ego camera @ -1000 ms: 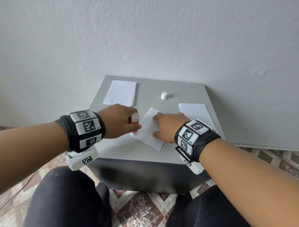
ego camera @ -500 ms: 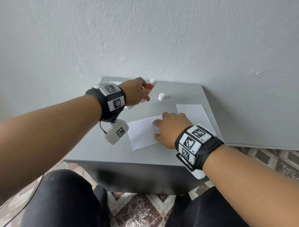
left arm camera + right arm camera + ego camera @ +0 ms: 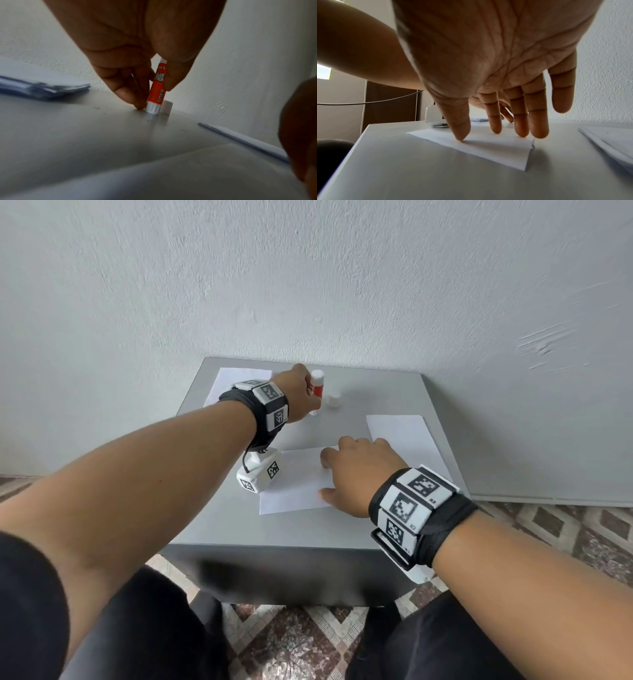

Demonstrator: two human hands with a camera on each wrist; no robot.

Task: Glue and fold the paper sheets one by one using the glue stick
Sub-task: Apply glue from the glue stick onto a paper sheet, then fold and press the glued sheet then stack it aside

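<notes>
1. Red-and-white glue stick now upright at the far side of the grey bench, base down on the surface, just beside its loose white cap; a second ago over the sheet, so gluing of this sheet looks finished.
2. Left hand still pinching the stick, thumb one side, fingers the other; probably about to let go.
3. White paper sheet flat near the front edge, turned squarer to the bench than before.
4. Right hand pressing it down, fingers straight and slightly spread.
5. Folding judged next.
6. White stacks of sheets at far left and right.
</notes>
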